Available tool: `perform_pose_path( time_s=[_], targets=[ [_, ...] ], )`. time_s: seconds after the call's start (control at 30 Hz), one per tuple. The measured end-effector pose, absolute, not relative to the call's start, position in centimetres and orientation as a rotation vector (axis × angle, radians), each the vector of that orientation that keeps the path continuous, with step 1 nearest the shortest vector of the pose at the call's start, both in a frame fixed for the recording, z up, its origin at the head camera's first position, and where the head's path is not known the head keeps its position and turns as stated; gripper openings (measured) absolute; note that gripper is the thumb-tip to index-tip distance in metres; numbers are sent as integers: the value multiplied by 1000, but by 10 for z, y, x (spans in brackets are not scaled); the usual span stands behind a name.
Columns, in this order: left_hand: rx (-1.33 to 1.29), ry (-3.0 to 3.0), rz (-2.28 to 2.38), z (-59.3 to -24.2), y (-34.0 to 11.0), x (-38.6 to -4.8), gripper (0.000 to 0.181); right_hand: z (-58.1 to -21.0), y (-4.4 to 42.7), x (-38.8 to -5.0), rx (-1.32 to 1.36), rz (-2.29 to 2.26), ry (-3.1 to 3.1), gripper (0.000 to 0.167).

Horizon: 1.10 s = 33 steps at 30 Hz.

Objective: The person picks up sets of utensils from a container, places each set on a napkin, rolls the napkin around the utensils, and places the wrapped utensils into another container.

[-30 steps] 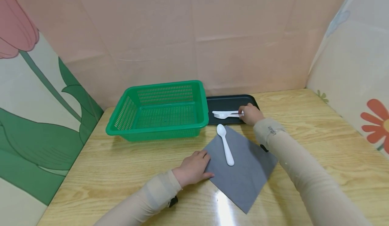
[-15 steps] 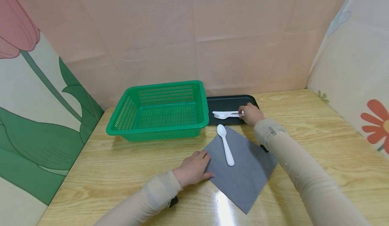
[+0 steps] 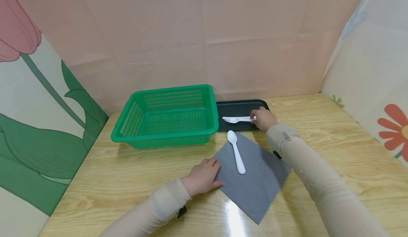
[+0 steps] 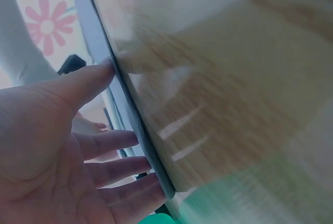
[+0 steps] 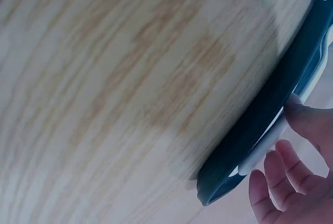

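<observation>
A white plastic spoon [image 3: 236,152] lies on a grey square napkin [image 3: 258,173] set cornerwise on the table. My left hand [image 3: 202,176] rests on the napkin's left edge; the left wrist view shows its fingers [image 4: 112,143] fairly straight along that edge. Over the black tray [image 3: 226,108], my right hand [image 3: 264,119] pinches the handle end of a white plastic fork [image 3: 234,120]. A white plastic knife lies against or just behind the fork, mostly hidden. A pale handle [image 5: 265,143] shows by the right thumb in the right wrist view; whether the knife is gripped too is unclear.
A green slotted basket [image 3: 169,135] stands left of the tray, close to its left end. Pinkish sheeting [image 3: 159,35] hangs behind the wooden table [image 3: 127,180], with flower-printed panels at both sides.
The fork has shifted slightly back toward the knife, so the gap between them has closed. My right hand moved very slightly with it; my left hand, the spoon and napkin stayed put.
</observation>
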<state>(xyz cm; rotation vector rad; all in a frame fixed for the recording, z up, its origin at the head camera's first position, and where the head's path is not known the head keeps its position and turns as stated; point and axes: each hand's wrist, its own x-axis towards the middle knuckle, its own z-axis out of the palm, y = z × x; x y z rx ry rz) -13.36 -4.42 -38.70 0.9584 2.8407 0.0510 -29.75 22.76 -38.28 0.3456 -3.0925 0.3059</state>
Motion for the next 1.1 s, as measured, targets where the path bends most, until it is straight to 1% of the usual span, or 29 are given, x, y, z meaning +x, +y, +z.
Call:
perform_pose_path(
  time_s=[0.57, 1.1],
  targets=[
    [972, 2849, 40, -387, -45, -133, 54, -380, 229, -295, 348, 330, -3090, 15],
    [980, 2853, 33, -387, -45, -133, 53, -367, 225, -288, 372, 322, -3124, 16]
  ],
)
